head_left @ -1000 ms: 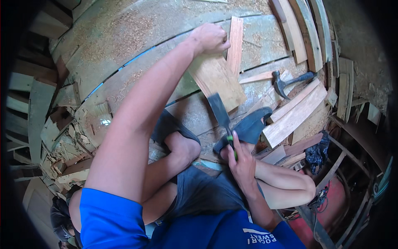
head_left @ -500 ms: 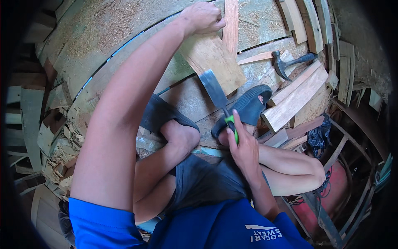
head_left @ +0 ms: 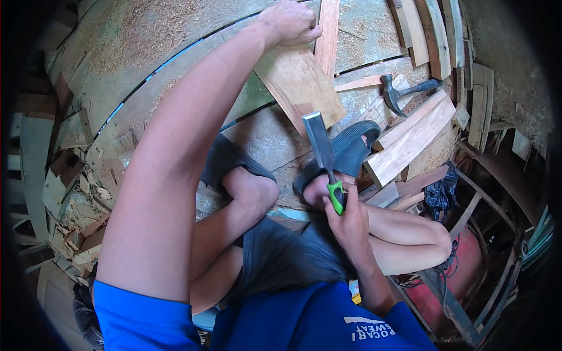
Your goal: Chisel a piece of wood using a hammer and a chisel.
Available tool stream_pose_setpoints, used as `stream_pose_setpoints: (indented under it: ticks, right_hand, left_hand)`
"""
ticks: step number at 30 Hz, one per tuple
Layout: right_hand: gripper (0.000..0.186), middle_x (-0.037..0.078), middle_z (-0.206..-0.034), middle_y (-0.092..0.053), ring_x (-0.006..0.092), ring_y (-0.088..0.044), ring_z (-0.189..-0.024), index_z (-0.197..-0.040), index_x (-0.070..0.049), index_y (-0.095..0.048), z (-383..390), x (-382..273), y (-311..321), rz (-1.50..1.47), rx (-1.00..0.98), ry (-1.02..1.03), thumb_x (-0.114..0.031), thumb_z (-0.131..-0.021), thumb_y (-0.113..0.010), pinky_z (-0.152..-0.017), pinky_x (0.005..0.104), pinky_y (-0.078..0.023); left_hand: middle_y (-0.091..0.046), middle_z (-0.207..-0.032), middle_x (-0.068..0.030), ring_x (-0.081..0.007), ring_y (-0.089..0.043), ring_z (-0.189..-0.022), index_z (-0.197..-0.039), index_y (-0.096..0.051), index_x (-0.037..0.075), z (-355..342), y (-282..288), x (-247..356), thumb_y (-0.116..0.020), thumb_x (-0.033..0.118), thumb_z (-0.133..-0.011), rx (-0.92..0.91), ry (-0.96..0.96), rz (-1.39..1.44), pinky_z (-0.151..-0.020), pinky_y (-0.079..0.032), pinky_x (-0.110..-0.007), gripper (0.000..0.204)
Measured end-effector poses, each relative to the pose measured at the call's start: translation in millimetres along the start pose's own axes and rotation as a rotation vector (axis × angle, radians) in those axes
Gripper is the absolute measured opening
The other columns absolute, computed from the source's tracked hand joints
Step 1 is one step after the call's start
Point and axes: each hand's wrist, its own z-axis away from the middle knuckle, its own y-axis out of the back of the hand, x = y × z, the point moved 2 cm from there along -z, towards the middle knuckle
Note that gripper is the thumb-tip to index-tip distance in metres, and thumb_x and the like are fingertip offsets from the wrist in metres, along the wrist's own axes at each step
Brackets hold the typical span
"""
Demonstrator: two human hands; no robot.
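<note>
Shifting rightward since the earlier frame, the flat steel chisel (head_left: 320, 145) with a green and black handle is now pointing straighter ahead. The left arm is reaching far forward, with only a slight bend at its elbow, while the right forearm is crossing low over the right thigh. At the far end of the thick, pale wooden board (head_left: 304, 79), the left hand (head_left: 291, 24) is curling like a fist; if it is gripping or only pressing, I cannot tell. The right hand (head_left: 351, 225) is clasping the chisel's handle firmly. Beyond the dark rubber sandals (head_left: 350, 146), the board is lying at a slant. The blade's tip is overlapping its near end, so any touch is remaining unclear. Knuckles are hiding most left fingertips, and the handle is covering part of the right fingers.
</note>
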Motion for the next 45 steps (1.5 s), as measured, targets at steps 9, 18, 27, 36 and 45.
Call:
stream_pose_setpoints:
  ticks: [9, 18, 27, 36, 45]
  right_hand:
    - [0.048, 0.024, -0.114, -0.064, 0.0423, -0.066, -0.092, -0.139, -0.006, -0.047, -17, 4, -9, 0.189, 0.12, 0.287, -0.026, -0.097, -0.056, -0.072, 0.0481, -0.053]
    - [0.053, 0.022, -0.105, -0.068, 0.0391, -0.068, -0.088, -0.144, -0.006, -0.044, -9, 17, -16, 0.172, 0.14, 0.278, -0.022, -0.096, -0.058, -0.07, 0.045, -0.054]
    - [0.049, 0.021, -0.094, -0.069, 0.0367, -0.068, -0.079, -0.141, -0.005, -0.049, -13, 28, -29, 0.131, 0.191, 0.279, -0.024, -0.096, -0.059, -0.067, 0.0454, -0.053]
    - [0.047, 0.021, -0.091, -0.069, 0.0376, -0.069, -0.077, -0.139, -0.012, -0.053, -19, 38, -20, 0.171, 0.169, 0.208, -0.028, -0.095, -0.06, -0.065, 0.0469, -0.053]
    - [0.049, 0.02, -0.094, -0.07, 0.0377, -0.069, -0.079, -0.141, -0.014, -0.052, -17, 39, -25, 0.087, 0.189, 0.235, -0.028, -0.095, -0.061, -0.067, 0.0459, -0.053]
  left_hand:
    - [-0.068, -0.078, -0.0223, -0.0379, -0.067, -0.077, -0.073, -0.069, -0.001, 1, -7, -4, -0.051, 0.037, -0.094, 0.097, -0.014, 0.018, -0.076, -0.053, -0.047, 0.048]
    - [-0.068, -0.078, -0.0216, -0.0376, -0.066, -0.075, -0.073, -0.069, -0.001, 1, -6, 0, -0.051, 0.037, -0.095, 0.059, -0.008, 0.047, -0.075, -0.053, -0.047, 0.048]
    - [-0.068, -0.078, -0.021, -0.0373, -0.066, -0.074, -0.073, -0.07, 0.0, 8, -1, 10, -0.051, 0.037, -0.095, 0.012, -0.012, 0.055, -0.074, -0.053, -0.047, 0.047]
    - [-0.068, -0.078, -0.0203, -0.0371, -0.066, -0.073, -0.073, -0.07, 0.001, 4, 1, 13, -0.051, 0.037, -0.096, -0.024, -0.017, 0.056, -0.074, -0.053, -0.047, 0.047]
    - [-0.068, -0.077, -0.0197, -0.0368, -0.065, -0.072, -0.073, -0.07, 0.001, -2, -2, 5, -0.051, 0.037, -0.096, -0.086, 0.0, 0.039, -0.073, -0.053, -0.047, 0.047]
